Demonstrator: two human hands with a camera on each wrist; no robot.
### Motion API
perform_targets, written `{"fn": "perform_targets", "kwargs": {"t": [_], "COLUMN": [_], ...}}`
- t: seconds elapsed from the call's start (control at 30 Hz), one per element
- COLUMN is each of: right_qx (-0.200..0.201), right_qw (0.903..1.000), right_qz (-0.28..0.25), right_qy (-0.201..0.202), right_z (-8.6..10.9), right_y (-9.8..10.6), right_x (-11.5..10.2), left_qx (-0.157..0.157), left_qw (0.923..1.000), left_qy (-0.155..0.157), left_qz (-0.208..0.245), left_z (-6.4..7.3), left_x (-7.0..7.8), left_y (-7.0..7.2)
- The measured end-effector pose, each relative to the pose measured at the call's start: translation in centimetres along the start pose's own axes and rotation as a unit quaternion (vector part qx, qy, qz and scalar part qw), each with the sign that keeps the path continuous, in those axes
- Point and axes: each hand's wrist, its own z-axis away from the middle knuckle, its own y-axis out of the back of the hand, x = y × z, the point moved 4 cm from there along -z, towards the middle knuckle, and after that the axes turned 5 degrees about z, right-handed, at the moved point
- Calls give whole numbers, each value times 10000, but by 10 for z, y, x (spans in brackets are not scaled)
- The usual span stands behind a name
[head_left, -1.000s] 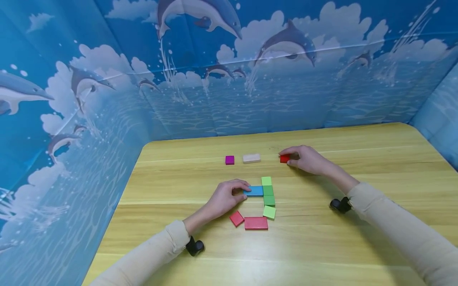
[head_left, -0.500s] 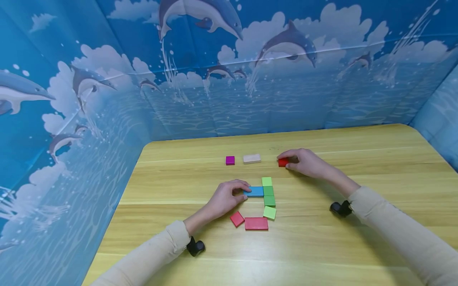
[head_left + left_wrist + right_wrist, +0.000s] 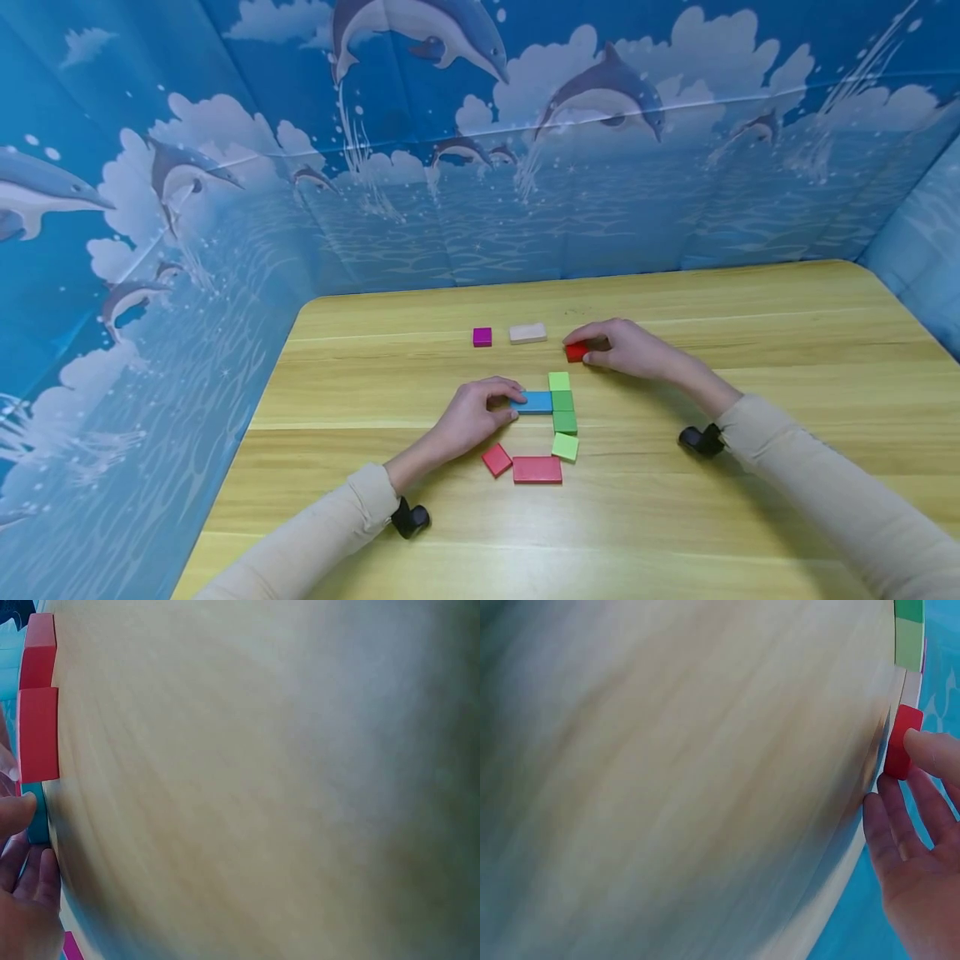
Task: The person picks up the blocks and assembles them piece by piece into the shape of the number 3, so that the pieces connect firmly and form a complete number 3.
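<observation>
My left hand [image 3: 467, 419] pinches the left end of a blue rectangular block [image 3: 536, 403], thumb and fingers at its sides. That block's right end meets a column of green blocks: light green [image 3: 558, 381] on top, two darker green [image 3: 563, 411] below, then a tilted light green one [image 3: 566, 447]. Below them lie a long red block [image 3: 537, 470] and a turned red square [image 3: 497, 460]. Beyond the column, my right hand [image 3: 630, 348] holds a small red block [image 3: 575, 352] between thumb and fingers. The right wrist view shows this red block [image 3: 902, 742] against the thumb.
Toward the back of the wooden table [image 3: 360, 358] lie a magenta block [image 3: 482, 337] and a pale block [image 3: 528, 333]. A blue dolphin-print curtain [image 3: 480, 208] stands along the table's back and left edges. Each wrist carries a black camera.
My right hand has moved left and nearer to me with the red block, closer to the green column's top. The left hand stays on the blue block.
</observation>
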Motion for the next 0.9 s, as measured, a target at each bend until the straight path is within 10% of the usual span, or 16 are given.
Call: {"fn": "perform_targets", "kwargs": {"t": [0.9], "right_qx": [-52], "right_qw": [9996], "right_qz": [-260], "right_qy": [138], "right_z": [-13], "right_y": [-15], "right_x": [-17], "left_qx": [-1], "left_qw": [10000], "left_qy": [-15], "left_qz": [56], "left_z": [-1], "left_x": [-2], "left_y": [-1]}}
